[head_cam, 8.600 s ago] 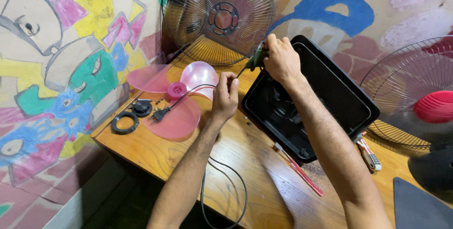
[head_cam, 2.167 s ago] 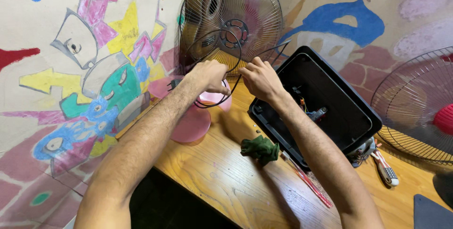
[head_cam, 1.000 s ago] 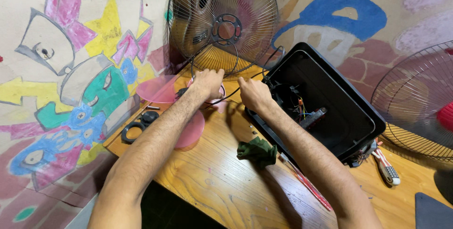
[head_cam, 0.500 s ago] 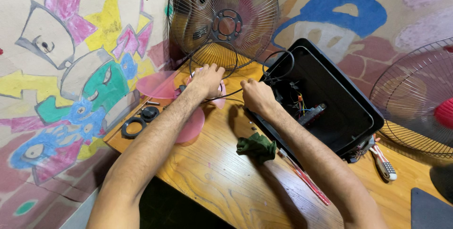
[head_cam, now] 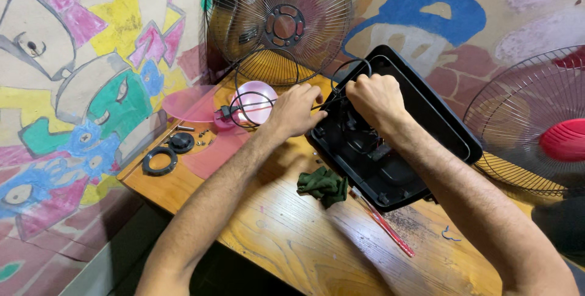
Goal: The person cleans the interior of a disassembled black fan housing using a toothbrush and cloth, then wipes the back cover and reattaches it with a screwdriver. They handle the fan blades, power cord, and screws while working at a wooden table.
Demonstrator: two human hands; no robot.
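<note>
Fingers of left hand [head_cam: 297,109] and right hand [head_cam: 373,96] clenched on black cord [head_cam: 268,102] beside black fan base [head_cam: 396,143] on wooden surface [head_cam: 292,235].

Lighting: warm, even, fairly bright — soft shadows under the forearms, no glare; sharp centre, slight edge distortion.

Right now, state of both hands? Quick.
Left hand: closed on the black cord.
Right hand: closed on the same cord where it loops at the black base.
</note>
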